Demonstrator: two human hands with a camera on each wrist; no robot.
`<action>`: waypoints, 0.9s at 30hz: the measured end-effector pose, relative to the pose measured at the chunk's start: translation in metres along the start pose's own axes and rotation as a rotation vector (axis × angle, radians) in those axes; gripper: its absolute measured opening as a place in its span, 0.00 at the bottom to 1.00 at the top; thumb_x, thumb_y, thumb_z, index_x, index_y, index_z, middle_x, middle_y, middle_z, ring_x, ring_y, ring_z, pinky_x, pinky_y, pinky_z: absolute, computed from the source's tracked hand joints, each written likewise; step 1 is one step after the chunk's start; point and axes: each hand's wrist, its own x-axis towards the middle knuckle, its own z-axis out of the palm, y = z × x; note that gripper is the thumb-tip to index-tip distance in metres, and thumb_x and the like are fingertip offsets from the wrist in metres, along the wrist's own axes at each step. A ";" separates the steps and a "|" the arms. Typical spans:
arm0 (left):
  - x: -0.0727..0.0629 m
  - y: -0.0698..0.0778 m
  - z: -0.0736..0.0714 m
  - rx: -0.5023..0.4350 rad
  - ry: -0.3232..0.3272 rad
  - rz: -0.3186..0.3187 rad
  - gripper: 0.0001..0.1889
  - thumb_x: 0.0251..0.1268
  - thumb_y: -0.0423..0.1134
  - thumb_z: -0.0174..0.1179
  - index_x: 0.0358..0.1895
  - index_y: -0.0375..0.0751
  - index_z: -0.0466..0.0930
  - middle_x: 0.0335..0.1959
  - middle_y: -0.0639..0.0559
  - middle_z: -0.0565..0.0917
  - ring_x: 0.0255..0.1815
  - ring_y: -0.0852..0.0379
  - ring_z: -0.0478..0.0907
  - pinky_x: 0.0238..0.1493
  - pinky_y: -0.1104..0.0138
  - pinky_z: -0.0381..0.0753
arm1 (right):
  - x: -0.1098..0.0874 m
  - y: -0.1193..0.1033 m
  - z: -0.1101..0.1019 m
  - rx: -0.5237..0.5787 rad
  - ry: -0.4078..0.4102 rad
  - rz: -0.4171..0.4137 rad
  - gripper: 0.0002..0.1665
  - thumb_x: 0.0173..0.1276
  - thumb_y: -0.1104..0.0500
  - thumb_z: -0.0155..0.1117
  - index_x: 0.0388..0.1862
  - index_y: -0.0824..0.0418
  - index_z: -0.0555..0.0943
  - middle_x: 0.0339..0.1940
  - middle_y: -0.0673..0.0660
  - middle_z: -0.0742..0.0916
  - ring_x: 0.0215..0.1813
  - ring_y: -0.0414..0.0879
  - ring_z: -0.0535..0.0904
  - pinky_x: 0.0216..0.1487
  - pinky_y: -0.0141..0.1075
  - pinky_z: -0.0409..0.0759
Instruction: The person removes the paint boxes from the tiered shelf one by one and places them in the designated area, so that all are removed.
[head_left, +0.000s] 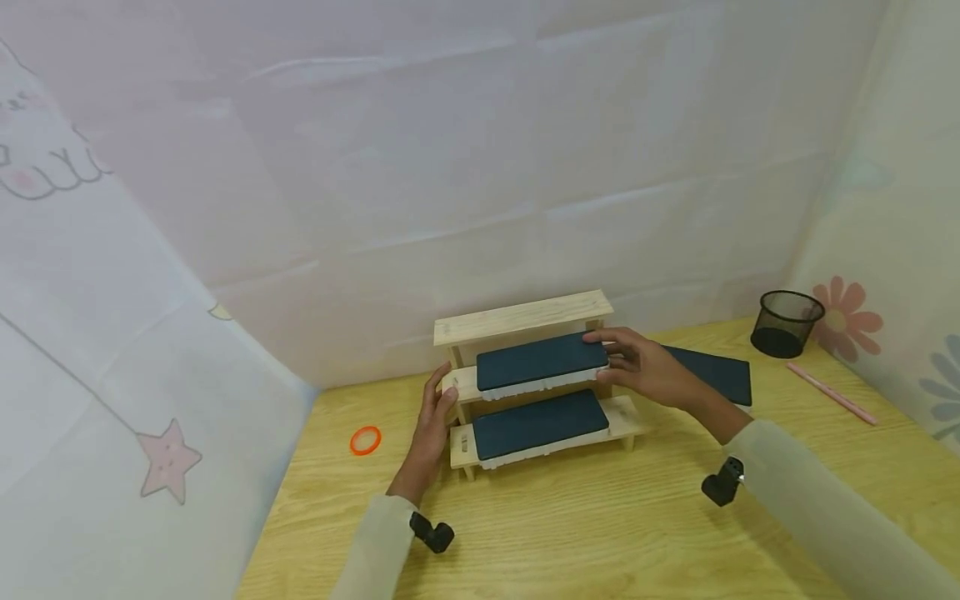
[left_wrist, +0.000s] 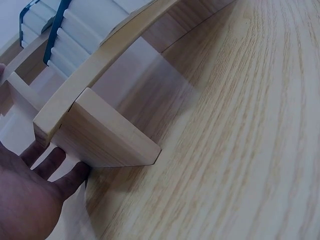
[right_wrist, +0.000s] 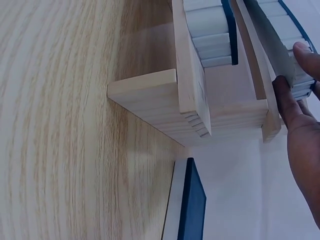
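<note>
A three-tier wooden stand (head_left: 525,319) stands against the back wall. A white ribbed box with a dark blue lid (head_left: 540,360) is on its middle tier, and a similar box (head_left: 536,425) lies on the bottom tier. My right hand (head_left: 637,367) grips the upper box at its right end. In the right wrist view, the thumb is on the box's side and a finger (right_wrist: 285,97) reaches under it, beside the tier board. At the stand's left end, my left hand (head_left: 432,421) rests against the wood, its fingers (left_wrist: 52,162) spread beside a leg.
Behind my right forearm, another dark-lidded box (head_left: 712,375) lies on the wooden table (head_left: 570,525). A black mesh cup (head_left: 783,325) and a pink stick (head_left: 832,393) are at the far right. To the left lies an orange ring (head_left: 365,451).
</note>
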 end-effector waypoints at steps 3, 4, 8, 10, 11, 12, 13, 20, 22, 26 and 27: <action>0.000 -0.001 -0.001 0.002 -0.005 -0.005 0.26 0.78 0.62 0.45 0.75 0.81 0.53 0.79 0.64 0.46 0.80 0.44 0.44 0.69 0.30 0.45 | -0.001 -0.001 0.000 -0.004 0.022 0.019 0.33 0.73 0.56 0.66 0.75 0.47 0.69 0.79 0.48 0.60 0.74 0.59 0.63 0.66 0.62 0.67; 0.001 -0.001 -0.001 0.003 -0.008 -0.007 0.25 0.79 0.62 0.44 0.75 0.81 0.53 0.79 0.64 0.46 0.80 0.44 0.43 0.69 0.30 0.45 | -0.001 -0.001 0.000 -0.005 0.031 0.027 0.33 0.73 0.55 0.67 0.75 0.46 0.69 0.79 0.48 0.61 0.74 0.59 0.63 0.66 0.62 0.67; 0.002 0.000 -0.002 0.001 -0.020 -0.018 0.26 0.80 0.61 0.43 0.76 0.80 0.51 0.80 0.63 0.44 0.81 0.44 0.41 0.69 0.30 0.44 | -0.003 -0.001 -0.001 -0.011 0.053 0.043 0.34 0.72 0.54 0.68 0.74 0.44 0.70 0.78 0.46 0.62 0.74 0.59 0.64 0.65 0.63 0.68; 0.002 0.003 -0.002 -0.002 -0.029 -0.026 0.27 0.80 0.59 0.43 0.77 0.78 0.50 0.81 0.62 0.42 0.81 0.44 0.40 0.70 0.30 0.44 | -0.005 0.000 -0.002 -0.016 0.060 0.044 0.34 0.72 0.54 0.68 0.74 0.44 0.70 0.78 0.47 0.63 0.74 0.59 0.64 0.65 0.63 0.69; 0.002 0.005 -0.002 -0.004 -0.035 -0.031 0.27 0.81 0.59 0.43 0.77 0.76 0.49 0.81 0.61 0.42 0.81 0.43 0.40 0.70 0.30 0.44 | -0.006 0.001 -0.003 -0.019 0.063 0.044 0.34 0.72 0.54 0.68 0.74 0.43 0.70 0.78 0.48 0.63 0.74 0.59 0.64 0.64 0.63 0.69; 0.001 0.008 -0.002 -0.006 -0.041 -0.034 0.27 0.81 0.58 0.43 0.78 0.74 0.49 0.81 0.60 0.42 0.81 0.43 0.40 0.70 0.30 0.44 | -0.007 0.002 -0.003 -0.021 0.067 0.045 0.33 0.72 0.54 0.67 0.74 0.43 0.70 0.78 0.48 0.63 0.74 0.59 0.64 0.63 0.63 0.70; 0.000 0.011 -0.002 -0.008 -0.046 -0.038 0.28 0.81 0.57 0.43 0.78 0.73 0.49 0.81 0.60 0.42 0.81 0.42 0.41 0.70 0.31 0.44 | -0.008 0.003 -0.004 -0.019 0.069 0.044 0.33 0.72 0.54 0.67 0.74 0.43 0.69 0.78 0.49 0.63 0.74 0.59 0.64 0.63 0.63 0.71; -0.003 0.018 -0.001 -0.011 -0.051 -0.036 0.28 0.82 0.55 0.43 0.79 0.70 0.49 0.81 0.58 0.42 0.81 0.41 0.41 0.69 0.30 0.44 | -0.017 0.002 -0.012 -0.024 0.098 0.051 0.33 0.72 0.53 0.67 0.74 0.42 0.69 0.77 0.48 0.64 0.74 0.58 0.63 0.58 0.58 0.76; -0.001 0.012 -0.001 -0.009 -0.043 -0.033 0.27 0.82 0.57 0.42 0.78 0.74 0.50 0.81 0.60 0.42 0.81 0.42 0.41 0.69 0.30 0.43 | -0.021 0.000 -0.015 -0.021 0.103 0.053 0.34 0.73 0.54 0.67 0.75 0.41 0.69 0.78 0.48 0.64 0.75 0.58 0.62 0.58 0.57 0.77; 0.002 0.001 -0.001 -0.004 -0.027 -0.020 0.26 0.80 0.60 0.43 0.76 0.80 0.51 0.80 0.64 0.43 0.80 0.44 0.42 0.70 0.30 0.43 | -0.030 -0.003 -0.022 -0.024 0.120 0.060 0.34 0.74 0.56 0.66 0.75 0.41 0.68 0.79 0.49 0.63 0.76 0.56 0.62 0.58 0.56 0.78; 0.002 0.000 -0.001 0.000 -0.024 -0.014 0.26 0.80 0.60 0.43 0.76 0.80 0.51 0.80 0.64 0.44 0.80 0.44 0.43 0.69 0.30 0.43 | -0.032 -0.003 -0.023 -0.033 0.123 0.058 0.34 0.74 0.56 0.65 0.75 0.41 0.68 0.79 0.49 0.62 0.76 0.56 0.62 0.58 0.56 0.77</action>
